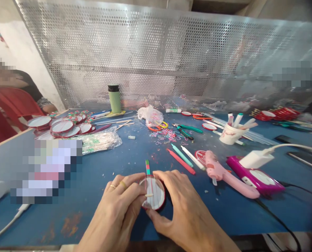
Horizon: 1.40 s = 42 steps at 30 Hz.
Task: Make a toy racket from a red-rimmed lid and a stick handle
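Note:
A round red-rimmed disc point(158, 196) with a pale, shiny face lies on the blue table in front of me. From its far edge sticks out a narrow green-and-red strip point(148, 167). My left hand point(121, 203), with rings on it, covers the disc's left side; its thumb and fingertips pinch a short pale stick point(149, 195) over the face. Around the right rim curves my right hand point(186, 206), fingers at the far edge and thumb at the near edge, gripping the disc. Part of the disc is hidden under the left fingers.
A pink glue gun point(229, 176) lies right, beside a purple box point(259, 178) with a white charger. Pens point(182, 161), pliers point(184, 131), a cup of markers point(231, 134) and colored bits stand or lie ahead. Similar discs point(63, 126) pile up left, near a green bottle point(115, 100).

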Motion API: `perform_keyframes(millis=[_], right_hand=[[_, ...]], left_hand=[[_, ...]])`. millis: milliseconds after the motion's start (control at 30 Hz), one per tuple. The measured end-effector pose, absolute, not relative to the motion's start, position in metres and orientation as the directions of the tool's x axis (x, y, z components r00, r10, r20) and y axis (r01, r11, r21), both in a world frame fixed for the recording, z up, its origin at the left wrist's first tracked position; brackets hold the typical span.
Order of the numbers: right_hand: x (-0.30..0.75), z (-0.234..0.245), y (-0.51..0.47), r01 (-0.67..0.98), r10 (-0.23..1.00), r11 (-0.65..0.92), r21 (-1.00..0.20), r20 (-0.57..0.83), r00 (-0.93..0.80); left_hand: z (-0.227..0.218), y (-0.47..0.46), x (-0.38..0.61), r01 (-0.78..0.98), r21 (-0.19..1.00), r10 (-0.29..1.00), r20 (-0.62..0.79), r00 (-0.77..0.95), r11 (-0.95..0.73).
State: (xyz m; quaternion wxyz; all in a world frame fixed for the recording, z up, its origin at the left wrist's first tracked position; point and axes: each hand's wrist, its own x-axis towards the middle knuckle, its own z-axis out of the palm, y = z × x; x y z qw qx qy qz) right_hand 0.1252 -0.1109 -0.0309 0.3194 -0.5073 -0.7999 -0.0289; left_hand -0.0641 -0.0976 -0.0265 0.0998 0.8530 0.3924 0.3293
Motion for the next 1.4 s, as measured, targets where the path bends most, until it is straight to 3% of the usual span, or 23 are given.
perform_keyframes(millis=[1400], right_hand=[[0.125, -0.034, -0.111, 0.836, 0.775, 0.485, -0.256, 0.569, -0.276]], left_hand=[[-0.033, -0.091, -0.046, 0.635, 0.378, 0.717, 0.543, 0.437, -0.674]])
